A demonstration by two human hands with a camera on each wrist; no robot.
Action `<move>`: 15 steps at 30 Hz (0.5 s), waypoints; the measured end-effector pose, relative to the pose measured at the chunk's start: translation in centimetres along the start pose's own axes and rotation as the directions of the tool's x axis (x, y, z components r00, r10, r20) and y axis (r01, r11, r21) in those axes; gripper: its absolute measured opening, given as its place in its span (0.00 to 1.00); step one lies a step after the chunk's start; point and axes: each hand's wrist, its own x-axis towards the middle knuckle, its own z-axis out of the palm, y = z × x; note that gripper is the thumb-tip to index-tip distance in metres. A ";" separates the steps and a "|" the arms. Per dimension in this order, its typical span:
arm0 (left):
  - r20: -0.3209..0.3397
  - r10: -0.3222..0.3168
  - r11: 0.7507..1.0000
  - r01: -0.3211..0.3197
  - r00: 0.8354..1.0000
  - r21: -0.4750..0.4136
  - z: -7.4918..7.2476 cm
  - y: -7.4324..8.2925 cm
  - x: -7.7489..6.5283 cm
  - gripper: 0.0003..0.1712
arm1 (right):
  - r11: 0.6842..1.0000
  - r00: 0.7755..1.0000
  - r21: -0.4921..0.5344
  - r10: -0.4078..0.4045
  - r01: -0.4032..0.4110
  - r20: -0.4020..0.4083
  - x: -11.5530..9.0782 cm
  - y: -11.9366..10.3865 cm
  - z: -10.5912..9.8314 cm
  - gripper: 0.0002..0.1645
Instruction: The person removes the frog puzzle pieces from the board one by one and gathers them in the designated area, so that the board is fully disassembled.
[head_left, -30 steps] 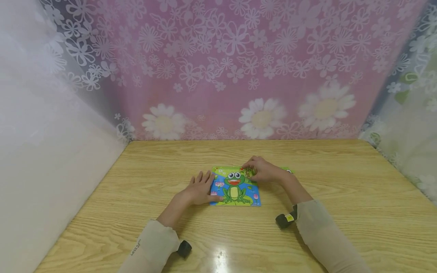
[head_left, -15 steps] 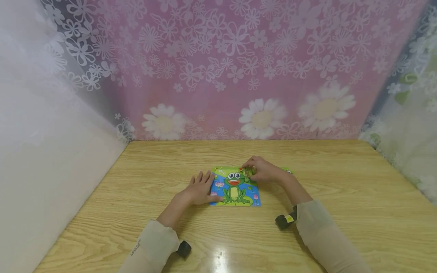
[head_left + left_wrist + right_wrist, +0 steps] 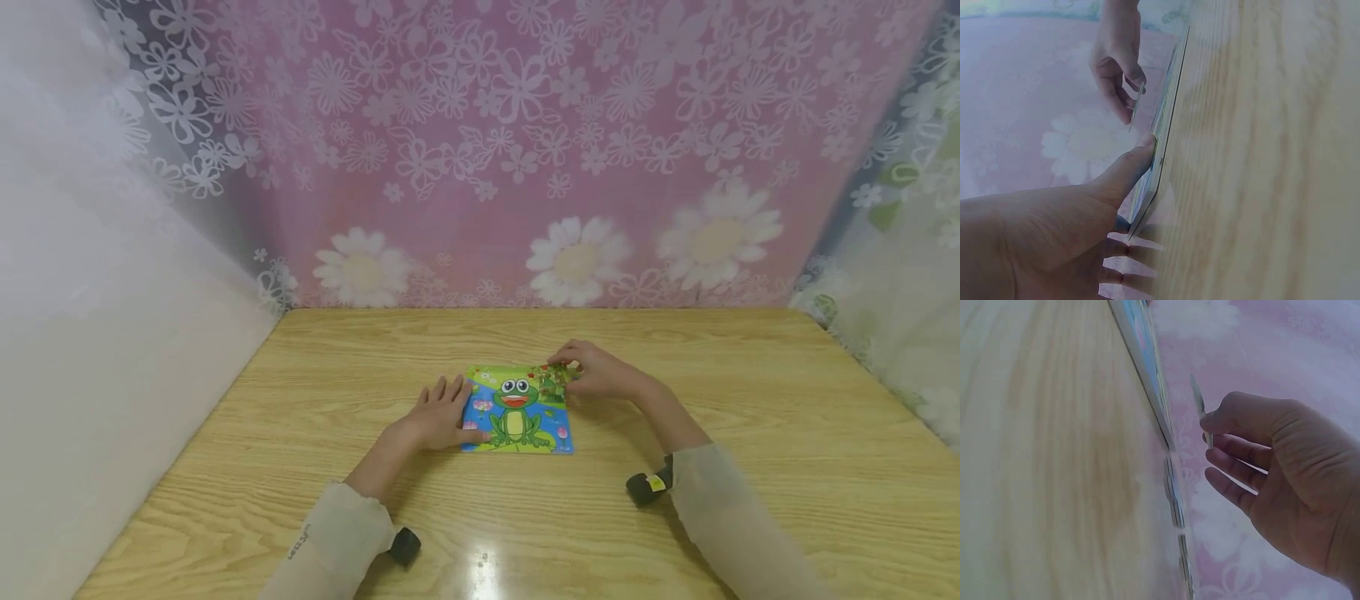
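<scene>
A frog jigsaw puzzle board (image 3: 514, 425) in blue and green lies flat on the table. My left hand (image 3: 435, 417) rests at its left side, fingers spread straight and the thumb on the board's face near the lower-left corner. Beyond the board's upper-right corner, my right hand (image 3: 603, 372) pinches a thin puzzle piece (image 3: 1198, 397) between thumb and fingertips. Both wrist views show that piece edge-on and raised off the board; its printed side is hard to make out. A patterned brown-green patch (image 3: 552, 385) shows at the board's upper right.
Thin flat pieces (image 3: 1174, 494) lie in a row beyond the board in the right wrist view, hidden behind my right forearm in the head view. The wooden table (image 3: 360, 350) ends at a pink flowered curtain (image 3: 465, 250). Pale sheets hang at both sides.
My right hand has shifted right, from over the board's upper-right part to beyond its corner. More of the patterned patch shows now. My left hand has stayed put.
</scene>
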 end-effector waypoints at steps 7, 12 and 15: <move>-0.006 0.000 1.000 0.000 1.000 0.000 0.0 0.1 0.0 0.54 | 1.000 1.000 -0.013 0.022 -0.023 -0.018 -1.6 1.3 -1.2 0.27; -0.008 0.002 1.000 -0.002 1.000 0.005 0.0 0.2 -0.1 0.54 | 0.999 0.999 -0.012 0.030 -0.030 -0.029 -3.1 2.2 -2.2 0.26; -0.009 0.006 1.000 -0.006 1.000 -0.002 -0.1 0.2 -0.1 0.54 | 0.999 0.998 -0.005 0.050 -0.050 -0.047 -4.2 2.6 -2.9 0.25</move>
